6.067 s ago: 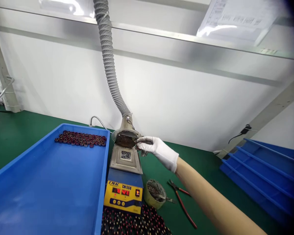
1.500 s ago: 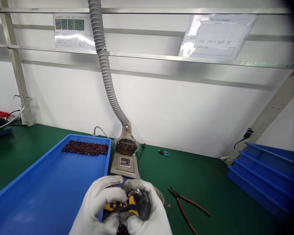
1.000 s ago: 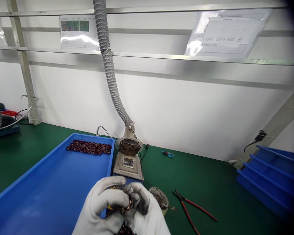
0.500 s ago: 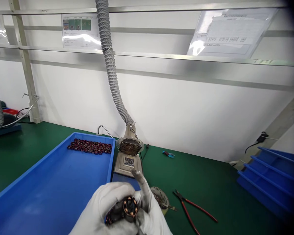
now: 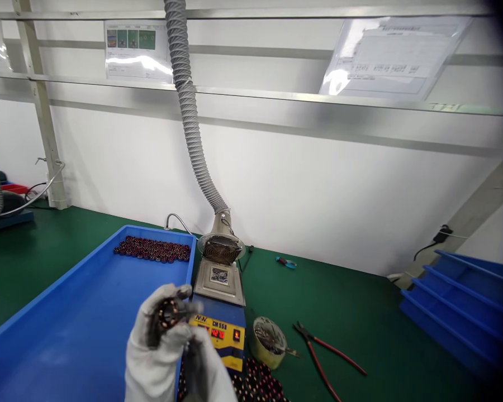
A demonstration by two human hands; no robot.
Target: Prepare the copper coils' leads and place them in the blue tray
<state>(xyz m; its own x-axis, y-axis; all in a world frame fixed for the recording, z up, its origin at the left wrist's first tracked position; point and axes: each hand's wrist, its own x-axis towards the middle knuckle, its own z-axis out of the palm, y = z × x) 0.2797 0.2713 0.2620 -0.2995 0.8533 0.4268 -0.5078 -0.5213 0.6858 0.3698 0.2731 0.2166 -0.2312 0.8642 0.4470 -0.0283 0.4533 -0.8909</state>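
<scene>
White-gloved left hand (image 5: 151, 357), fingers curled round a small ring part (image 5: 167, 314), dark with coppery spots, held up left of the yellow-fronted unit (image 5: 230, 357). Right hand (image 5: 213, 365) just beside it, motion-blurred; can't tell how far its fingers are spread or whether they grip the part. Dark speckled pieces (image 5: 260, 385) lie at the unit's foot. Round tub (image 5: 257, 349) and red-handled pliers (image 5: 318, 360) right of it on green desk (image 5: 343, 307). Blue tray (image 5: 79, 324) at left, small dark-red parts (image 5: 153, 250) massed at its far end. Grey hose (image 5: 188, 106) behind, against white wall (image 5: 318, 178).
</scene>
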